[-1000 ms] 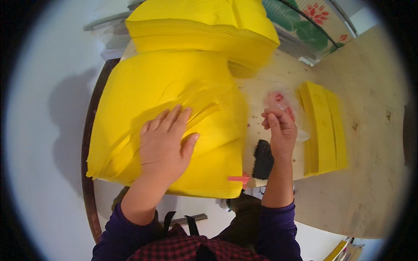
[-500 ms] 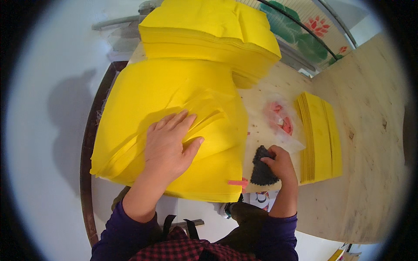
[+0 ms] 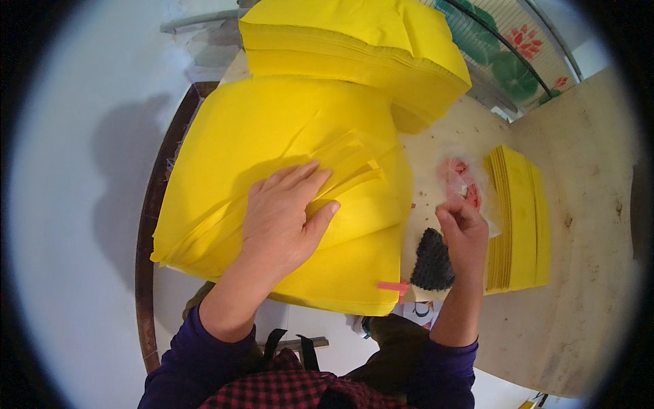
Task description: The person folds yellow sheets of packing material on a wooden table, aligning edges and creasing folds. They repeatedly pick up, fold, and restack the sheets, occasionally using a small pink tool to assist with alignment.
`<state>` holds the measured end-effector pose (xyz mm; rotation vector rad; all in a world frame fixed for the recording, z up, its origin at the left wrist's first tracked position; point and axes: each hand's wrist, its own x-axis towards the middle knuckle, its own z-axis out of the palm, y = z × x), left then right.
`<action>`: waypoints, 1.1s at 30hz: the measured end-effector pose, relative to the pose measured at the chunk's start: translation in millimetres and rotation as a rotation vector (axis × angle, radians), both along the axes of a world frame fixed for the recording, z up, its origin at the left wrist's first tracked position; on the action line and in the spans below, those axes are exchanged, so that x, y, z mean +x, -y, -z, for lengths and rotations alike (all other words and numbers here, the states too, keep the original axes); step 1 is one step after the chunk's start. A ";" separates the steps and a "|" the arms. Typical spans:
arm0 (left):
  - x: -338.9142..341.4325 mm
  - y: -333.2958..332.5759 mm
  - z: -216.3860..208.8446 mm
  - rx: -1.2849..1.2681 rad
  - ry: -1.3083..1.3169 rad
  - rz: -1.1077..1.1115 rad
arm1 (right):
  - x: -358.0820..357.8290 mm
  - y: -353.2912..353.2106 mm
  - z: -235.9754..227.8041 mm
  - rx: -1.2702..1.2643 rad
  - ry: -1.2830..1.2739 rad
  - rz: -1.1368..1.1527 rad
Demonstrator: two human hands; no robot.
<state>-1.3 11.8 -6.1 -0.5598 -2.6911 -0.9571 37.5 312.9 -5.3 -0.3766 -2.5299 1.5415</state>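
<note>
My left hand (image 3: pixel 283 218) lies flat, thumb out to the side, on a wide pile of thin yellow fabric sheets (image 3: pixel 272 123). Wrinkles run through the top sheet around its fingers. My right hand (image 3: pixel 468 238) is held in a pinch just beside a dark grey fuzzy pad (image 3: pixel 432 262) on the wooden table; whatever is between its fingertips is too small to tell. Past that hand sits a clear plastic bag (image 3: pixel 487 198) with pinkish-red pieces inside. A pink-red strip (image 3: pixel 391 286) sticks out at the pile's near right corner.
Behind the pile rises a thicker stack of yellow sheets (image 3: pixel 354 48). A narrow folded yellow stack (image 3: pixel 521 218) stands right of the bag, near a wooden panel (image 3: pixel 586 273). A dark brown frame edge (image 3: pixel 153 204) runs along the left, beside a white wall (image 3: pixel 75 273).
My right hand has let go of the dark pad, which stays on the table, and has moved up toward the plastic bag. My left hand stays on the yellow pile. The view has shifted slightly.
</note>
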 end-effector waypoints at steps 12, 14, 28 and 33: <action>-7.6 2.8 3.9 0.073 0.080 0.073 | -42.5 63.0 5.2 0.294 -0.162 -0.125; -8.4 3.5 3.2 0.061 0.080 0.086 | -43.3 62.6 3.4 0.295 -0.149 -0.154; -23.4 -1.2 -13.2 -0.019 0.109 0.133 | -47.7 57.3 6.7 0.242 -0.133 -0.220; -22.5 4.1 -10.4 -0.009 0.136 0.153 | -50.4 58.3 8.5 0.238 -0.143 -0.235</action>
